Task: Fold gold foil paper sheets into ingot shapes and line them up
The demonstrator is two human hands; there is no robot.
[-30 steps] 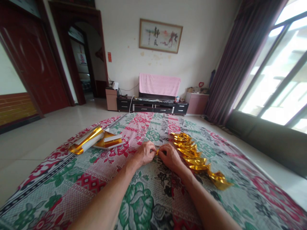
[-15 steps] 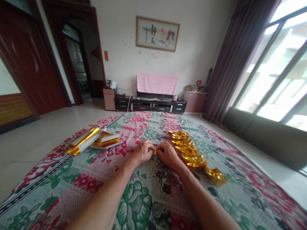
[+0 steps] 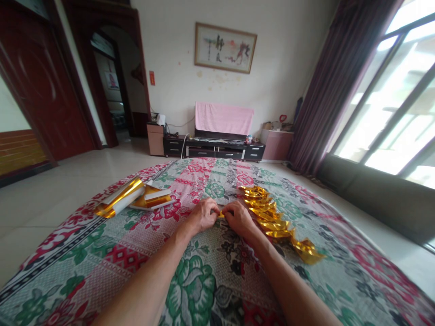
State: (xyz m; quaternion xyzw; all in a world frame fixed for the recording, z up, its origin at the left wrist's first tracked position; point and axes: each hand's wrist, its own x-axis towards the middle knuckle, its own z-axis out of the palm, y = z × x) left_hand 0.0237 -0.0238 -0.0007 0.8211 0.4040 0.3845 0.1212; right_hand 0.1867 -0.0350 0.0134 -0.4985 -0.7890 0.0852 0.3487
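Note:
Both hands meet over the middle of the flowered cloth. My left hand (image 3: 205, 214) is closed, its fingertips pinching the left end of a small piece of gold foil paper (image 3: 221, 214). Closed on the right end of that same piece is my right hand (image 3: 239, 218). Most of the piece is hidden by the fingers. Just right of my right hand, a row of folded gold foil shapes (image 3: 265, 210) runs toward the lower right. Over on the left lie a curled gold and white sheet (image 3: 122, 199) and a stack of gold paper (image 3: 156, 199).
The patterned cloth (image 3: 136, 276) covers a broad rounded surface. Beyond it stand a low black cabinet (image 3: 200, 151) and a pink cloth (image 3: 224, 117) draped over something. A purple curtain (image 3: 326, 90) hangs by the window at right.
The view has shifted very slightly. Both hands remain in nearly the same place, and a little more of the gold piece shows between the fingertips.

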